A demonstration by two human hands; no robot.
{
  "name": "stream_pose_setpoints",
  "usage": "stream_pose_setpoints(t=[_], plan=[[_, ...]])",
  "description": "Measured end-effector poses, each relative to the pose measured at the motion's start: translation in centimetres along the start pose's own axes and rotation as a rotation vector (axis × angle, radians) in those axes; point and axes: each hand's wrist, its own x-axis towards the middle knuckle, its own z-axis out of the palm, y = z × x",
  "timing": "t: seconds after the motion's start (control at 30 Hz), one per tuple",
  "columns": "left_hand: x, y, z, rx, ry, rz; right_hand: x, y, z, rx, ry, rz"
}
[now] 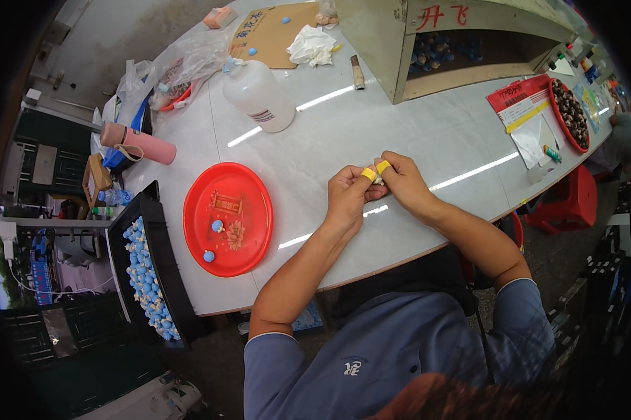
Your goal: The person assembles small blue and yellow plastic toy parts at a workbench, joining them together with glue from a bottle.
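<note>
My left hand [348, 194] and my right hand [404, 183] meet above the grey-white table, fingers closed and thumbs side by side. Yellow tape wraps both thumbs. Between the fingertips shows a bit of a small whitish piece [379, 180]; the fingers hide most of it, so its kind is unclear. To the left of my hands lies a round red plate [200, 194] with two small blue ball-like pieces, one a blue piece with a pale end [217, 226], the other a blue piece near the rim [208, 257].
A black tray [167, 255] of several blue-and-pale pieces [144, 280] stands at the left edge. Behind the plate are a pink flask [147, 145] and a white plastic bottle [258, 94]. Far right, a red bowl [555, 119] holds brown pieces, near a metal cabinet [371, 42].
</note>
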Motion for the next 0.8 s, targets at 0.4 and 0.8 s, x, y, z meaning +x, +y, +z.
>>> stream_pose_setpoints(t=[0.4, 0.8], plan=[[-0.1, -0.2, 0.1, -0.034, -0.002, 0.017, -0.1, 0.7, 0.1, 0.012, 0.021, -0.038], [-0.3, 0.0, 0.2, 0.039, -0.046, 0.078, 0.2, -0.2, -0.9, 0.108, -0.045, 0.046]])
